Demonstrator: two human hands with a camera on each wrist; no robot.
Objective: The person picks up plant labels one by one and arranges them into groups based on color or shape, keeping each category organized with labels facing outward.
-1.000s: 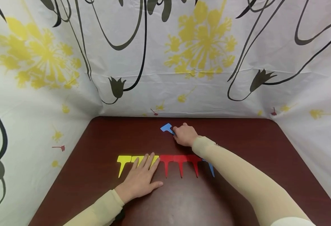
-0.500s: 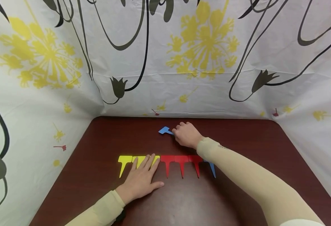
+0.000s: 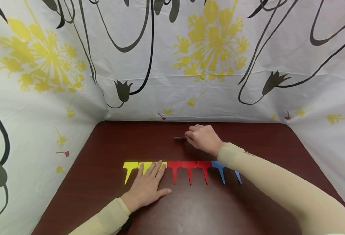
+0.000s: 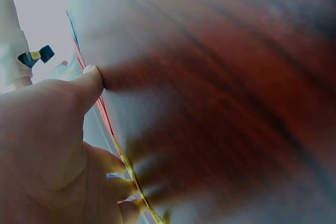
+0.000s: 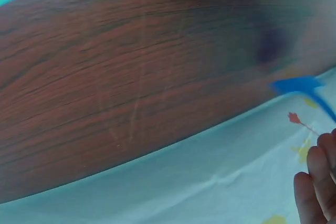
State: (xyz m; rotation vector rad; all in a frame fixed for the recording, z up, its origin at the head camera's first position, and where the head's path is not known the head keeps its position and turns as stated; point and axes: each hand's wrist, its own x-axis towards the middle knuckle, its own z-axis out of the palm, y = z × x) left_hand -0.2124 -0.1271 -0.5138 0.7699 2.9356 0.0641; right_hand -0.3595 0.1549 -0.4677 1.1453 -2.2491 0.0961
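Observation:
My right hand (image 3: pixel 203 138) grips a blue T-shaped plant label (image 5: pixel 299 84) by its stem above the far part of the table. From the head this label shows nearly edge-on, as a thin dark strip. My left hand (image 3: pixel 146 191) lies flat with its fingers spread, fingertips over the yellow T-shaped labels (image 3: pixel 130 165). To their right the row carries on with red labels (image 3: pixel 174 164) and then a blue label (image 3: pixel 218 164), all stems pointing toward me. The stem of another blue label (image 3: pixel 238 177) shows under my right sleeve, which hides its head.
The dark red-brown table (image 3: pixel 119 140) has rounded far corners. A white cloth (image 3: pixel 160 98) printed with yellow and dark flowers rises behind it and along both sides. My right forearm reaches across the table's right half.
My right hand has moved to the right, and the blue label in it has turned from face-on to edge-on. The arm's shift uncovers more blue in the row. My left hand stays put.

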